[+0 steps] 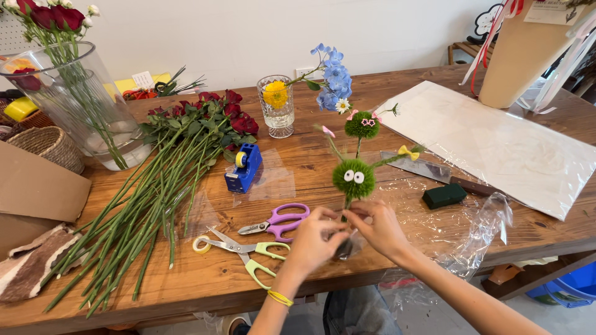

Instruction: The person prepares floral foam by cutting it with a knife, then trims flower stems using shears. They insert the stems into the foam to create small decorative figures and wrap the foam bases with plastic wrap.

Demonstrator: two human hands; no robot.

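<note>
Green fuzzy pom-pom flower with googly eyes (353,178) upright just above fingertips; left hand (310,241) and right hand (379,231) pinching stem base. Step: wrapping stem. Next: firm grip, clear cellophane (478,236) right of fingers.

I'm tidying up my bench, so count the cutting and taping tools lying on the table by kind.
Scissors: 2, the purple pair and the green pair
Knife: 1, the knife on the cellophane
Tape dispenser: 1, the blue dispenser
Loose tape roll: 1, the tape roll by the green scissors
Total: 5

2 scissors (276,221), 2 green pom flowers (354,178), 1 tape dispenser (243,168).
</note>
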